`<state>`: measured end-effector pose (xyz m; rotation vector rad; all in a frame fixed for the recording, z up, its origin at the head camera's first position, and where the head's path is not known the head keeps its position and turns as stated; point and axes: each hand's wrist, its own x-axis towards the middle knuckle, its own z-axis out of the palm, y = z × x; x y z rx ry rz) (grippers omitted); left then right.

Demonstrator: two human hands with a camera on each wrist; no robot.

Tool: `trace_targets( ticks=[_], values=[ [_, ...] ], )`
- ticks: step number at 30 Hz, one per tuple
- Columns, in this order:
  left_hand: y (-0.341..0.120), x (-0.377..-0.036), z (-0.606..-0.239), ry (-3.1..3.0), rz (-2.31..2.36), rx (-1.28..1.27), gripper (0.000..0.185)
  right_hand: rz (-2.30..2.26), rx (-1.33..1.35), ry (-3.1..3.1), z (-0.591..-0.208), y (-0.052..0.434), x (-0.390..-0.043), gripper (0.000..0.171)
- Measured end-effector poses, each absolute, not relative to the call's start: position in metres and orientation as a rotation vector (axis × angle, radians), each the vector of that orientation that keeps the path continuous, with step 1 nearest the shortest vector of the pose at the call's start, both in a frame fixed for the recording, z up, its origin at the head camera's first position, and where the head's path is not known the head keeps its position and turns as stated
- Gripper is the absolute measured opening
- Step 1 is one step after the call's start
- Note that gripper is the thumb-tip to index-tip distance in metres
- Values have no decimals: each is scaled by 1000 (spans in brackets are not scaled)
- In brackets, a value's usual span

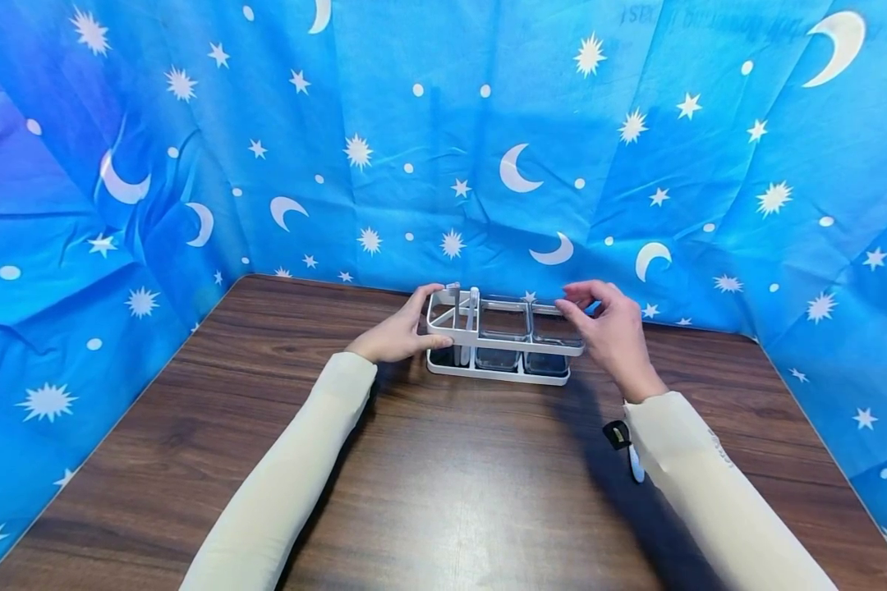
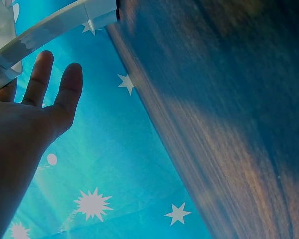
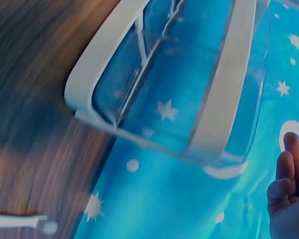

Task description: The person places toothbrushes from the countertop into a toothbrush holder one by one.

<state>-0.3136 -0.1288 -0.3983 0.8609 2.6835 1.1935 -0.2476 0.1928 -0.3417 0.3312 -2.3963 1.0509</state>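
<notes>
A blue backdrop (image 1: 443, 123) printed with white stars and moons is hung behind and beside a dark wooden table (image 1: 443, 476), which fills the lower part of the head view. Toward the far edge of the table, close to the backdrop, a white rack (image 1: 504, 341) is set; it is a low, oblong frame of pale bars divided into compartments, in which clear containers (image 1: 503, 332) with dark bases are seated.

The rack is flanked by both hands. The left hand (image 1: 402, 332) is laid against the rack's left end, the thumb seen along the top bar and the fingers behind it; in the left wrist view the fingers (image 2: 40, 79) are shown straight and relaxed, with the white bar just beside them. The right hand (image 1: 612, 328) is held at the rack's right end, fingers loosely bent above the top bar; whether the bar is touched cannot be told. Both forearms are covered by cream sleeves (image 1: 288, 484).
</notes>
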Motion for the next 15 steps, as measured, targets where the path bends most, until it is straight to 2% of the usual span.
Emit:
trace_targets(
  ticks=[15],
  values=[
    [-129, -314, -399, 2691, 1182, 844, 92, 986, 186, -2467, -349, 229, -244, 29]
  ],
)
